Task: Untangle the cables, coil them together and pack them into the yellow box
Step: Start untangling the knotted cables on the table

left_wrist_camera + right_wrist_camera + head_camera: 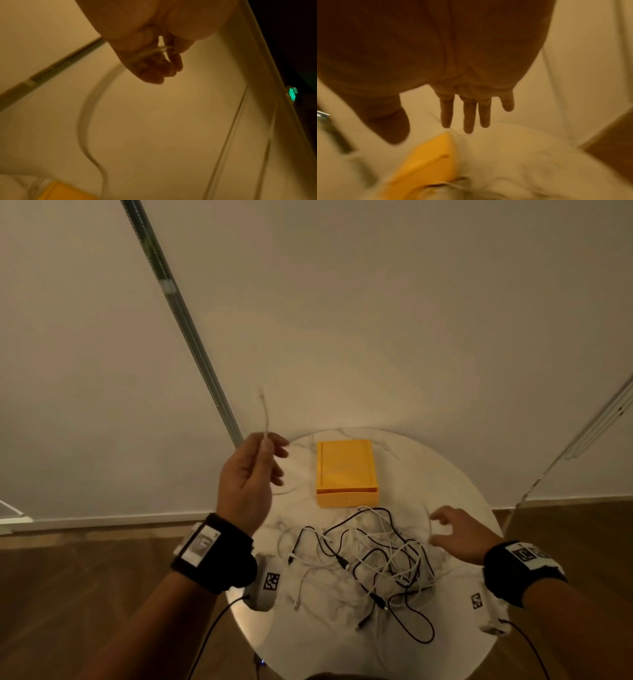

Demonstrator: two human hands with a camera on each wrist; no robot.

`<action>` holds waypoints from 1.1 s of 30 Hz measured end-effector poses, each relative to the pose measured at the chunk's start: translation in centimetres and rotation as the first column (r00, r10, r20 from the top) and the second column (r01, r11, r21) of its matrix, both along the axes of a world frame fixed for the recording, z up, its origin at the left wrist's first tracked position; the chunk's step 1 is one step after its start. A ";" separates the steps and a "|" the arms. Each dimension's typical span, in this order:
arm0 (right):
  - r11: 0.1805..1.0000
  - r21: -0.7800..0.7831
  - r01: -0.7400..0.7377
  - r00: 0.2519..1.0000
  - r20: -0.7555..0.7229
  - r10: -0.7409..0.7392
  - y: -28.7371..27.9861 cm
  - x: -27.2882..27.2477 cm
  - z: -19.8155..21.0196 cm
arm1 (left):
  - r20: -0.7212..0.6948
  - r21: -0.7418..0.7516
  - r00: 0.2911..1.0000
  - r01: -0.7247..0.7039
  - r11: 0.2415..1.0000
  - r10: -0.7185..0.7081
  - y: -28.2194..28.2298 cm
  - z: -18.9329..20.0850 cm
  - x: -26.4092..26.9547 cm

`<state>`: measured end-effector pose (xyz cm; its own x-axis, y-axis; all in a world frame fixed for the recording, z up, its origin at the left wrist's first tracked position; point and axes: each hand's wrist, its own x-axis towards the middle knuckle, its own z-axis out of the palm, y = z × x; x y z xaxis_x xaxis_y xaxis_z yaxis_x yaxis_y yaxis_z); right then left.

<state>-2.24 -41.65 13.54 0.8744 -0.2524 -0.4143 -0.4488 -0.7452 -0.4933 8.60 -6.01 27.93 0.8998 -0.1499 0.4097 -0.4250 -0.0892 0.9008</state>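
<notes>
A tangle of black and white cables [370,559] lies on the round marble table [455,474], just in front of the closed yellow box [346,470]. My left hand [260,463] is raised above the table's left edge and pinches a white cable [265,419] near its plug end, which sticks up above the fingers. In the left wrist view that white cable [85,121] hangs from the fingers [154,73] in a long blurred curve. My right hand [452,532] hovers right of the tangle with straight fingers [469,116] holding nothing; the yellow box [426,162] lies below them.
A pale wall stands behind the table. A metal rail [185,330] runs diagonally up the wall on the left, and a pale rail [589,433] on the right. Wooden floor [85,594] surrounds the table. Black leads trail from both wrist cameras.
</notes>
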 end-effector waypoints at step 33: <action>0.983 0.001 -0.184 0.892 0.419 0.167 5.0 1.3 4.0 | 0.034 -0.449 0.966 -0.214 0.867 0.256 3.7 8.7 2.3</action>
<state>-0.98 -36.62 17.50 0.9975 -0.0699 -0.0098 -0.0601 -0.7685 -0.6370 10.92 -2.30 36.66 0.8421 0.2752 0.4638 -0.5217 0.1983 0.8297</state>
